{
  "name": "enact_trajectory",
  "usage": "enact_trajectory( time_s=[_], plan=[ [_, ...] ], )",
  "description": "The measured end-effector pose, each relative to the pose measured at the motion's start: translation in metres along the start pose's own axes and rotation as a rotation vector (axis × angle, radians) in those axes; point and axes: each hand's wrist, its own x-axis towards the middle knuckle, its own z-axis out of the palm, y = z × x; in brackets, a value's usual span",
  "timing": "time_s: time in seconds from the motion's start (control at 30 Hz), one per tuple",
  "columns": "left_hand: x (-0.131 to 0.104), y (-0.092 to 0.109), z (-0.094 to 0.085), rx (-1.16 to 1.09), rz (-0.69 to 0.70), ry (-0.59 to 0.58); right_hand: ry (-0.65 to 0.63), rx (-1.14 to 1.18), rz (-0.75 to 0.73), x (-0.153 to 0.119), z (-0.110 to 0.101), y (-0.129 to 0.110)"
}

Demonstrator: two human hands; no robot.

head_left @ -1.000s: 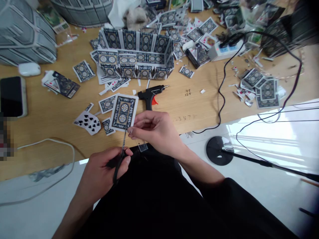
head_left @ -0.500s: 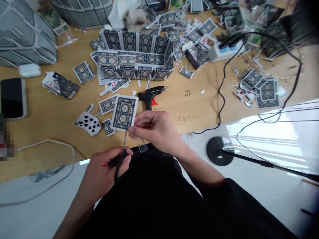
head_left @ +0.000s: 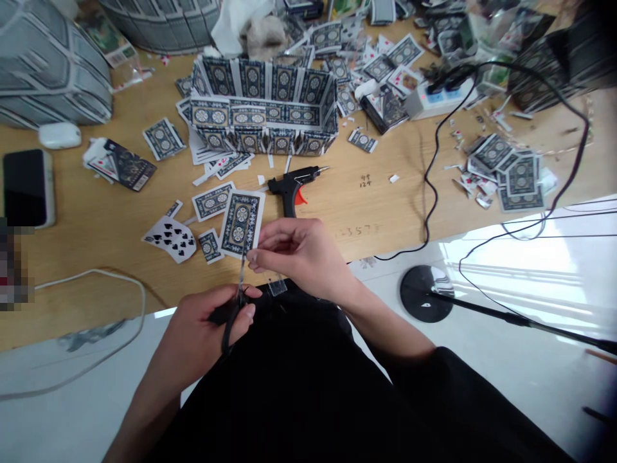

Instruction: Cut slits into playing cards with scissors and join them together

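— Scissors [head_left: 238, 292] are gripped in the left hand [head_left: 202, 334], whose fingers are curled through the dark handles; the blades are pointed up and away, toward the far edge of the counter [head_left: 96, 257].

— And where is the card found?

— Just above the blade tips. The playing card [head_left: 241, 225] is pinched at its lower right corner by the right hand [head_left: 299, 254], thumb and fingers closed on that corner. It is held up over the near edge of the counter, patterned back shown, and its long axis is run nearly in line with the blades, leaned a little to the right at the top.

— So the cut line is set along the card's length?

— That is the judgement: the blades are met by the card's lower short edge, slightly right of its middle. Whether the blades are parted or closed cannot be told.

— What is lying close by?

— A glue gun [head_left: 292, 186] is laid just beyond the right hand, with a nine of spades [head_left: 169, 238] and cut card pieces to the left. A box built of cards [head_left: 263, 116] is stood further back, toward the far edge.
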Motion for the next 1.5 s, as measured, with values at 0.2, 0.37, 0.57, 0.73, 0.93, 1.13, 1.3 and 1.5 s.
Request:
enact_trajectory(
  time_s=[0.2,0.37,0.57,0.73,0.93,1.13,1.3,1.5],
  plan=[
    [0.004,0.002,-0.002,-0.010,0.047,0.035,-0.002,0.000,0.005,-0.001,0.001,0.002],
    [0.004,0.001,0.001,-0.027,0.047,0.067,-0.007,-0.002,0.008,0.001,0.000,0.003],
    [0.007,-0.001,0.004,-0.055,0.016,0.069,0.003,-0.037,0.026,0.007,-0.003,0.005],
    [0.014,0.000,0.004,-0.052,-0.010,0.051,-0.002,-0.029,0.047,0.012,-0.007,0.006],
    [0.018,0.000,0.006,-0.039,-0.047,0.038,0.001,-0.009,0.064,0.015,-0.009,0.009],
    [0.016,-0.002,0.007,-0.041,-0.085,0.026,0.004,-0.036,0.071,0.017,-0.010,0.012],
    [0.015,-0.008,0.006,-0.052,-0.096,-0.008,0.010,-0.037,0.064,0.017,-0.007,0.010],
    [0.017,-0.011,0.005,-0.115,-0.053,0.007,0.009,-0.019,0.052,0.016,-0.008,0.009]
  ],
)
